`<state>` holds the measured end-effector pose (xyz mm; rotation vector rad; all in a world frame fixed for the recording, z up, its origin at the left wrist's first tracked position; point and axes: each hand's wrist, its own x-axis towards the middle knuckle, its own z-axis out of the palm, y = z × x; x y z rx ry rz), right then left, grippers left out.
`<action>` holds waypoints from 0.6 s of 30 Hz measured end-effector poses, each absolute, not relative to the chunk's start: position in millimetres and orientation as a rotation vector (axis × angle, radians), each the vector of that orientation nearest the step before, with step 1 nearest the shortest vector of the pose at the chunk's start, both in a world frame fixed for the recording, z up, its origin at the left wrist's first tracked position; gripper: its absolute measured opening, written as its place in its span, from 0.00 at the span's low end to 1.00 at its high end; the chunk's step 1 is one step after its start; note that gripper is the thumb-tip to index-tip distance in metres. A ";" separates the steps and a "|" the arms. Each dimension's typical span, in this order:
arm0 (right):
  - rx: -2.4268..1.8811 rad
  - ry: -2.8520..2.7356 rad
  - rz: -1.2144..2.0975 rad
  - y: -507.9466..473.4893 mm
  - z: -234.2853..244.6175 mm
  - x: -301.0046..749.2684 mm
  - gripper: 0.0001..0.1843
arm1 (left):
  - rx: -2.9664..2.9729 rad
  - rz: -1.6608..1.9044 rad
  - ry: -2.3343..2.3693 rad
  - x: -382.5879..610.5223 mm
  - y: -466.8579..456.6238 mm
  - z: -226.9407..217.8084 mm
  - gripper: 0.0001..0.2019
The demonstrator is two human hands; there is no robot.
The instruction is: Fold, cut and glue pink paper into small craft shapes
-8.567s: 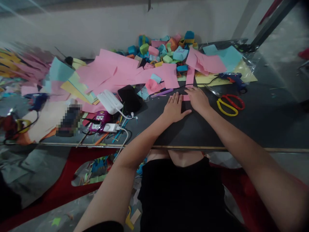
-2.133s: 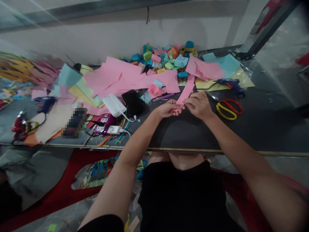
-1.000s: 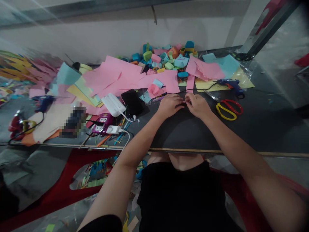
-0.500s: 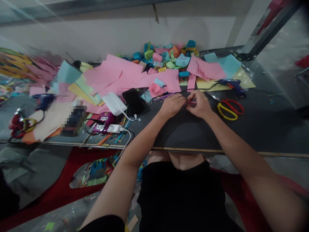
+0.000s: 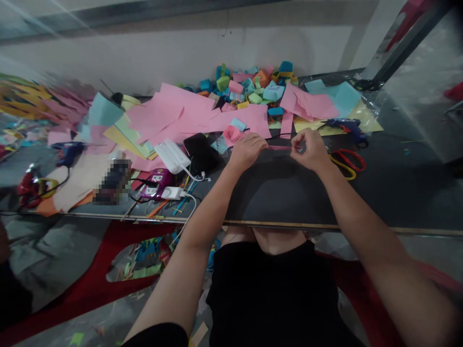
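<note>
A narrow folded pink paper strip [image 5: 279,147] stretches level between my two hands, just above the dark table [image 5: 390,188]. My left hand [image 5: 246,149] pinches its left end with curled fingers. My right hand [image 5: 309,148] pinches its right end. Behind the hands lie loose pink paper sheets [image 5: 181,113] and another pink strip [image 5: 286,123].
Red and yellow scissors [image 5: 346,160] lie right of my right hand, a blue glue gun [image 5: 347,127] beyond them. A heap of small coloured paper boxes [image 5: 253,84] sits at the back. A black phone [image 5: 201,151], white charger [image 5: 171,155] and cables lie to the left.
My hands, close together a moment ago over the folded paper, have drawn apart, so the pink strip is now stretched out between them.
</note>
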<state>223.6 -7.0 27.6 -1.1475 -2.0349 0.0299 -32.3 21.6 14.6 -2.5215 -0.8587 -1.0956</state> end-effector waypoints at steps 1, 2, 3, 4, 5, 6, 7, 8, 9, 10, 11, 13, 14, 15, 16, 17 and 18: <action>-1.141 -2.041 0.033 -7.0 27.8 224.2 0.19 | -2.533 -1.099 -0.865 -32.5 22.0 14.1 0.20; -1.139 -2.043 0.036 -6.9 27.8 225.0 0.19 | -2.540 -1.109 -0.870 -32.7 22.2 13.9 0.20; -1.144 -2.042 0.037 -6.6 27.8 226.1 0.19 | -2.543 -1.119 -0.878 -33.2 22.4 14.1 0.20; -1.156 -2.037 0.036 -6.1 27.6 227.7 0.19 | -2.546 -1.125 -0.889 -34.0 22.7 14.4 0.19; -1.173 -2.030 0.037 -5.2 27.4 229.9 0.18 | -2.549 -1.126 -0.904 -35.2 23.2 15.0 0.19; -1.191 -2.022 0.041 -4.0 26.9 232.8 0.19 | -2.556 -1.120 -0.924 -36.8 24.1 15.5 0.19; -1.209 -2.012 0.045 -2.4 26.4 236.3 0.19 | -2.562 -1.110 -0.947 -39.0 25.3 16.0 0.19; -1.228 -1.999 0.044 -0.6 25.8 240.3 0.20 | -2.561 -1.102 -0.977 -41.6 27.0 16.2 0.19; -1.247 -1.982 0.040 1.4 25.1 244.5 0.20 | -2.547 -1.105 -1.008 -44.8 29.0 16.0 0.18; -1.265 -1.956 0.035 3.2 24.3 248.3 0.20 | -2.516 -1.126 -1.037 -48.5 31.3 15.6 0.18; -1.282 -1.921 0.035 4.8 23.3 251.0 0.20 | -2.475 -1.159 -1.069 -52.4 33.4 15.0 0.17; -1.298 -1.810 0.086 6.1 20.7 251.0 0.19 | -2.370 -1.258 -1.145 -59.0 36.2 13.6 0.16; -1.294 -1.746 0.158 5.6 19.0 247.1 0.19 | -2.330 -1.299 -1.186 -60.7 36.1 13.0 0.16; -1.281 -1.668 0.256 4.3 17.2 240.6 0.18 | -2.302 -1.323 -1.214 -60.6 34.8 12.5 0.16; -1.263 -1.601 0.398 2.2 15.2 231.6 0.17 | -2.301 -1.316 -1.225 -58.4 32.2 12.4 0.15; -1.235 -1.545 0.577 -0.4 13.3 220.9 0.17 | -2.318 -1.282 -1.196 -54.0 28.2 12.4 0.15; -1.194 -1.499 0.775 -3.4 11.7 209.5 0.21 | -2.355 -1.219 -1.150 -47.6 23.0 12.7 0.16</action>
